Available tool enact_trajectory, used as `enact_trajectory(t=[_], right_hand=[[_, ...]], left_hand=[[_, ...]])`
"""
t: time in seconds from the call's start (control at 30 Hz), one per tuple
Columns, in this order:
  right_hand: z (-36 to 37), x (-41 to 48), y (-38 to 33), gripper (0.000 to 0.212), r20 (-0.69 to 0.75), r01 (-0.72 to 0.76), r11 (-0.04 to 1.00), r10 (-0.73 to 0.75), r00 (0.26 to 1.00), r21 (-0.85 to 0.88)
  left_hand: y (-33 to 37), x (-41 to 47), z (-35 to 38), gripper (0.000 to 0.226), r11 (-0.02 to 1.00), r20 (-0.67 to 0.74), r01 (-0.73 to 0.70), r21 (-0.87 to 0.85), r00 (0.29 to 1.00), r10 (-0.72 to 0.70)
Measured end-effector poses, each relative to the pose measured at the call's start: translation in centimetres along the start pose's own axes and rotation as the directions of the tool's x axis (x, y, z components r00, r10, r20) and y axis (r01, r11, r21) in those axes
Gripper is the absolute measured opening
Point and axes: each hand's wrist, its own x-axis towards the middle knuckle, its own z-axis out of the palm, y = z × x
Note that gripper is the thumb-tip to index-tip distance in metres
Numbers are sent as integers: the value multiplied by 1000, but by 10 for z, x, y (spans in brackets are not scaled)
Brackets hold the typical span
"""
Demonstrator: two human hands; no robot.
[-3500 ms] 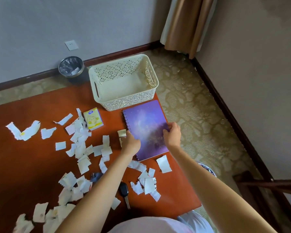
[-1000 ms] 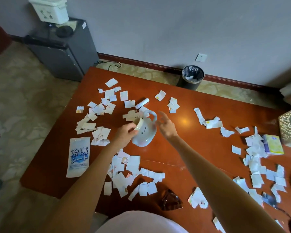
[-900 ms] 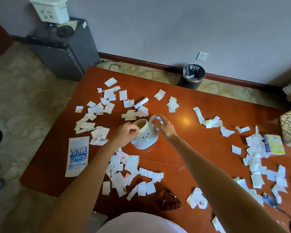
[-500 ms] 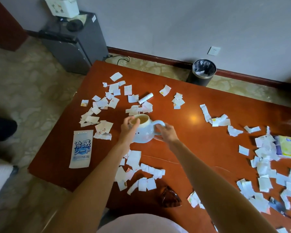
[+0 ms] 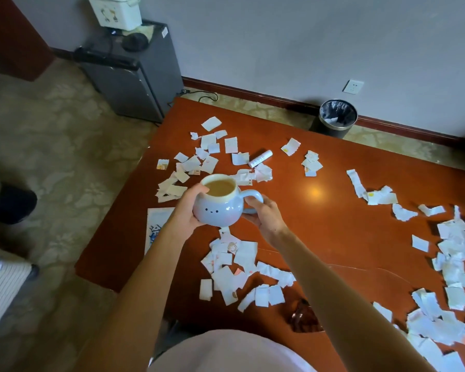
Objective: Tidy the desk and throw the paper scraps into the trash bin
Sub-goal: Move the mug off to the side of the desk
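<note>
A person's two bare arms reach out over a red-brown wooden surface (image 5: 333, 226) strewn with torn white paper scraps (image 5: 236, 267); a second ago a round pale-blue mug (image 5: 220, 208) sat tipped on that surface among the scraps, and now it is upright and raised clear of it, held between both hands in the middle of the view; the left hand (image 5: 187, 210) cups the mug's belly, its fingers curled round the side and the thumb up at the rim; the right hand (image 5: 266, 217) has its fingers pinching the looped handle; the mug has a small dotted face on its front, a cream rim and a tan inside, and whether that is glaze or drink cannot be told; with the mug lifted, the scraps around its spot look free for gathering, though none is in either hand yet; the black-lined trash bin (image 5: 336, 118) stands on the floor beyond the far edge, well apart from the hands.
</note>
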Motion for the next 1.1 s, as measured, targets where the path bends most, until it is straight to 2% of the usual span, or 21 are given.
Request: enact_trajectory(t=[0.07, 0.2, 0.27, 0.37, 0.5, 0.57, 0.67, 0.77, 0.87, 0.97, 1.1], right_hand=[[27, 9, 2, 30, -17, -40, 999, 40, 999, 15], [90, 28, 1, 30, 1, -103, 994, 103, 995, 24], [124, 38, 2, 31, 29, -111, 993, 113, 993, -51], [173, 57, 8, 30, 42, -110, 979, 118, 992, -173], [219, 85, 20, 27, 27, -96, 936, 112, 993, -340], [231, 96, 23, 26, 20, -79, 900, 97, 995, -429], [241, 109, 21, 29, 20, -61, 872, 81, 997, -486], [247, 121, 15, 39, 17, -54, 857, 73, 997, -513], [250, 131, 15, 45, 15, -47, 853, 64, 998, -519], [249, 135, 16, 48, -39, -53, 873, 39, 998, -484], [240, 144, 20, 37, -133, -36, 880, -31, 991, -473]], left_hand=[[10, 4, -22, 43, 999, 8, -42, 11, 999, 42], [42, 16, -74, 49, 989, 31, -141, 33, 990, 140], [58, 25, -104, 43, 986, -6, -162, 41, 987, 162], [75, 43, -148, 55, 989, -85, -138, 60, 986, 142], [91, 64, -189, 58, 989, -160, -112, 93, 979, 126], [94, 77, -204, 63, 993, -181, -90, 77, 978, 102], [96, 95, -215, 41, 993, -200, -79, 88, 975, 95], [103, 109, -216, 40, 995, -206, -71, 75, 975, 85], [109, 124, -217, 50, 995, -202, -51, 82, 977, 67], [112, 133, -214, 47, 994, -180, -24, 104, 983, 42], [114, 140, -199, 41, 994, -131, -14, 104, 991, 28]])
